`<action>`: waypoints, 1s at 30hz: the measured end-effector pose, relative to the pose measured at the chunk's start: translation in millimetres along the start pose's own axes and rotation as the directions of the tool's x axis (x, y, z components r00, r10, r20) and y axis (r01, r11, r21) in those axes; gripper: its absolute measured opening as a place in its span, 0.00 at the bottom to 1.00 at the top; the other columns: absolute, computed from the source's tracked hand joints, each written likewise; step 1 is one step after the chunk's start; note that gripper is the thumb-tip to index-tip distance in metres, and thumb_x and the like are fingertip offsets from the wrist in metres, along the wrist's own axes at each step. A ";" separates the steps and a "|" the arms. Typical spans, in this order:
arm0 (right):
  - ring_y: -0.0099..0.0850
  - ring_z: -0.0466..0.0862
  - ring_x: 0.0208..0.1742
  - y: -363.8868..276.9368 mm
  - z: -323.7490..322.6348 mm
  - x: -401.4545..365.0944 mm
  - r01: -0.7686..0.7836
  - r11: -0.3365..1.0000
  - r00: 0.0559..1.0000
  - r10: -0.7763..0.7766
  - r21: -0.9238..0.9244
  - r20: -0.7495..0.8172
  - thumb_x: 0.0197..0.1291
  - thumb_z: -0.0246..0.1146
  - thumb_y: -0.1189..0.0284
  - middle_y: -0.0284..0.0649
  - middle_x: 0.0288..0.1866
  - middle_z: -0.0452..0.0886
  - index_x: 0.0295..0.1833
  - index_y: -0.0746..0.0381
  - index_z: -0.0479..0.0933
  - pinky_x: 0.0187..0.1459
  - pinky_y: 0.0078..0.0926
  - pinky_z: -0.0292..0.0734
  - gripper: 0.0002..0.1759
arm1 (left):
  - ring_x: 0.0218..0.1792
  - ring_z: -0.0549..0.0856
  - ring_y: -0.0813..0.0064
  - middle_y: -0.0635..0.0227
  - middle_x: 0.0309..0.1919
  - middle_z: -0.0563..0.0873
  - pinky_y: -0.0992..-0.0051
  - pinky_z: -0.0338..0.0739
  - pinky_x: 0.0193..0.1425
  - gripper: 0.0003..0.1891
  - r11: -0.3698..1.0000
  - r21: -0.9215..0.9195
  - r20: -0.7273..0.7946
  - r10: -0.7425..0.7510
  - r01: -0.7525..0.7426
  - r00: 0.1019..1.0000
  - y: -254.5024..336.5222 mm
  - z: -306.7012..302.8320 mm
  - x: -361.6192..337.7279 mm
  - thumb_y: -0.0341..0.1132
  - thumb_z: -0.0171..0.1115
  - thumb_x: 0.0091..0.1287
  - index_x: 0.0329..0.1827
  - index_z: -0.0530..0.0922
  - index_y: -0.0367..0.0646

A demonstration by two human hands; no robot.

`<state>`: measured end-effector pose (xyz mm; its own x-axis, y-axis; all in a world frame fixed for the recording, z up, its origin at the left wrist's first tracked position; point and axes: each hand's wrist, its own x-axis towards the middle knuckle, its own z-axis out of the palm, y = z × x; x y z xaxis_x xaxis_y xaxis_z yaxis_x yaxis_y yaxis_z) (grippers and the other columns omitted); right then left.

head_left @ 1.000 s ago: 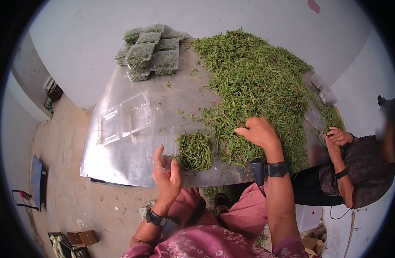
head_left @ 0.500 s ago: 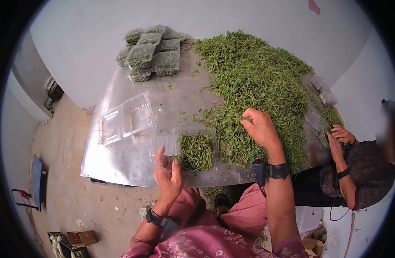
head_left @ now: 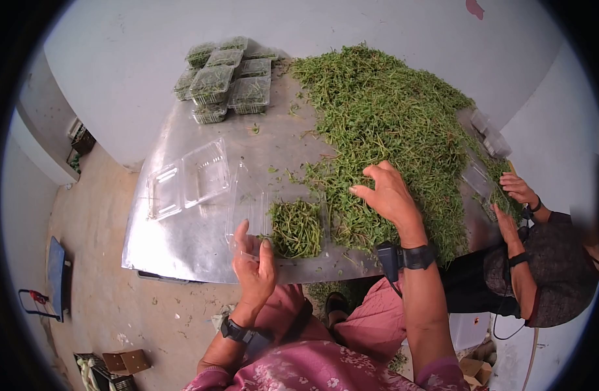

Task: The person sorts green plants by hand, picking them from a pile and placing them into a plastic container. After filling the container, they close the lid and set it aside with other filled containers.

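A clear plastic clamshell box point(head_left: 327, 225) lies open in front of me, its base filled with cut green stems point(head_left: 296, 229). My left hand point(head_left: 252, 264) holds the box's near left corner, thumb beside the greens and fingers at the lid side. Over the near edge of the big heap of greens point(head_left: 391, 117), my right hand point(head_left: 392, 199) has its thumb and forefinger apart. Nothing shows between them; its other fingers are partly hidden.
Filled clamshell boxes point(head_left: 211, 85) are stacked at the back left of the metal table point(head_left: 182, 251). An open box point(head_left: 189, 177) lies left of mine. At right, a co-worker's hands point(head_left: 518, 189) handle greens near more plastic boxes point(head_left: 492, 135). A blue trolley point(head_left: 57, 277) stands on the floor.
My right hand has opened from a pinch and shifted slightly left over the heap. My left hand stays at the box corner. The co-worker's hands and body have moved a little.
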<state>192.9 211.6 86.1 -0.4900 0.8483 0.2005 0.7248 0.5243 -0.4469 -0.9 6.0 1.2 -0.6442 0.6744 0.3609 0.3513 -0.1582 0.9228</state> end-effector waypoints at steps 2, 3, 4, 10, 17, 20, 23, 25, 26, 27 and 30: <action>0.48 0.78 0.49 2.0 8.5 -1.6 -0.010 0.999 1.000 0.010 -0.041 0.016 0.52 0.73 0.64 0.51 0.46 0.76 0.48 0.69 0.78 0.51 0.43 0.73 0.23 | 0.26 0.73 0.82 0.71 0.24 0.75 0.79 0.69 0.32 0.26 1.000 -0.011 0.000 -0.002 0.002 1.000 0.0 0.2 0.0 0.25 0.57 0.69 0.69 0.63 0.31; 0.49 0.78 0.50 3.0 12.5 -2.2 -0.026 0.998 0.999 0.028 -0.060 0.028 0.52 0.73 0.65 0.51 0.47 0.76 0.48 0.69 0.78 0.51 0.43 0.73 0.23 | 0.26 0.73 0.82 0.71 0.24 0.75 0.79 0.69 0.32 0.26 1.000 -0.008 -0.003 0.004 -0.004 1.000 -0.7 0.3 0.2 0.26 0.57 0.69 0.69 0.63 0.32; 0.50 0.78 0.50 4.3 15.1 -2.6 -0.042 0.996 0.998 0.045 -0.079 0.041 0.51 0.73 0.66 0.52 0.47 0.76 0.47 0.69 0.78 0.51 0.44 0.73 0.22 | 0.26 0.73 0.82 0.71 0.23 0.75 0.79 0.69 0.32 0.26 1.000 -0.006 -0.007 0.010 -0.010 1.000 -1.9 0.6 0.1 0.26 0.57 0.69 0.69 0.63 0.32; 0.52 0.78 0.48 26.4 21.5 7.1 0.000 1.000 0.993 0.004 -0.027 0.119 0.52 0.72 0.70 0.52 0.43 0.77 0.43 0.68 0.76 0.47 0.44 0.73 0.17 | 0.27 0.74 0.82 0.71 0.24 0.76 0.79 0.70 0.32 0.26 1.000 -0.020 0.002 -0.003 0.003 1.000 -0.8 -0.2 -0.5 0.26 0.57 0.69 0.69 0.63 0.32; 0.50 0.77 0.31 6.0 -8.2 6.0 -0.060 0.985 0.994 0.045 0.160 0.096 0.57 0.68 0.74 0.54 0.30 0.77 0.43 0.70 0.73 0.37 0.43 0.72 0.14 | 0.27 0.74 0.82 0.70 0.25 0.76 0.79 0.70 0.32 0.26 1.000 0.005 0.001 0.020 -0.020 1.000 -0.5 -0.6 -0.1 0.27 0.57 0.70 0.69 0.63 0.32; 0.46 0.72 0.29 12.0 -4.8 5.0 -0.034 0.984 0.997 0.021 0.174 0.075 0.57 0.68 0.74 0.54 0.29 0.75 0.41 0.70 0.71 0.35 0.42 0.71 0.14 | 0.27 0.74 0.82 0.70 0.25 0.76 0.79 0.69 0.32 0.26 1.000 0.013 0.007 0.024 -0.024 1.000 -0.4 -0.9 -0.1 0.27 0.57 0.70 0.69 0.63 0.32; 0.40 0.68 0.28 2.9 -10.2 5.2 -0.017 0.978 0.997 0.001 0.206 0.077 0.56 0.67 0.74 0.51 0.28 0.73 0.39 0.70 0.70 0.34 0.39 0.70 0.14 | 0.27 0.73 0.83 0.71 0.25 0.75 0.80 0.69 0.32 0.26 0.999 0.025 0.011 0.019 -0.019 1.000 1.7 -1.8 -0.4 0.27 0.57 0.70 0.70 0.62 0.31; 0.33 0.68 0.28 -1.6 -12.1 3.8 0.023 0.974 0.997 -0.040 0.225 0.071 0.54 0.66 0.74 0.47 0.26 0.71 0.38 0.69 0.71 0.34 0.37 0.69 0.13 | 0.27 0.73 0.83 0.71 0.25 0.75 0.80 0.68 0.32 0.26 1.000 0.015 0.013 0.026 -0.026 1.000 1.0 -2.0 -0.4 0.27 0.57 0.70 0.70 0.62 0.31; 0.32 0.68 0.28 -4.8 -14.2 2.8 0.048 0.971 0.994 -0.069 0.236 0.081 0.54 0.66 0.74 0.47 0.27 0.72 0.39 0.69 0.71 0.34 0.36 0.69 0.13 | 0.27 0.73 0.83 0.71 0.25 0.75 0.80 0.68 0.32 0.26 0.999 0.009 0.015 0.030 -0.030 0.999 0.9 -1.4 -0.2 0.26 0.57 0.70 0.70 0.62 0.31; 0.32 0.69 0.28 -9.2 -16.4 1.8 0.074 0.966 0.991 -0.099 0.247 0.091 0.54 0.66 0.74 0.47 0.27 0.73 0.39 0.69 0.72 0.34 0.35 0.70 0.12 | 0.27 0.73 0.83 0.71 0.25 0.75 0.80 0.68 0.32 0.26 1.000 0.009 0.015 0.029 -0.029 0.999 1.8 -1.0 -0.3 0.26 0.57 0.70 0.70 0.62 0.31; 0.30 0.70 0.29 -18.2 -17.7 0.1 0.131 0.951 0.984 -0.159 0.282 0.081 0.54 0.66 0.73 0.47 0.28 0.75 0.41 0.68 0.74 0.36 0.33 0.71 0.12 | 0.27 0.73 0.82 0.70 0.25 0.75 0.79 0.69 0.32 0.26 0.999 0.005 0.008 0.034 -0.034 0.999 2.8 -0.8 0.0 0.26 0.57 0.70 0.70 0.62 0.31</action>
<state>188.2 203.5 109.7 -0.6369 0.7452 0.1977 0.4885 0.5885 -0.6443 -0.6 5.0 3.9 -0.6262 0.6747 0.3907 0.3764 -0.1772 0.9094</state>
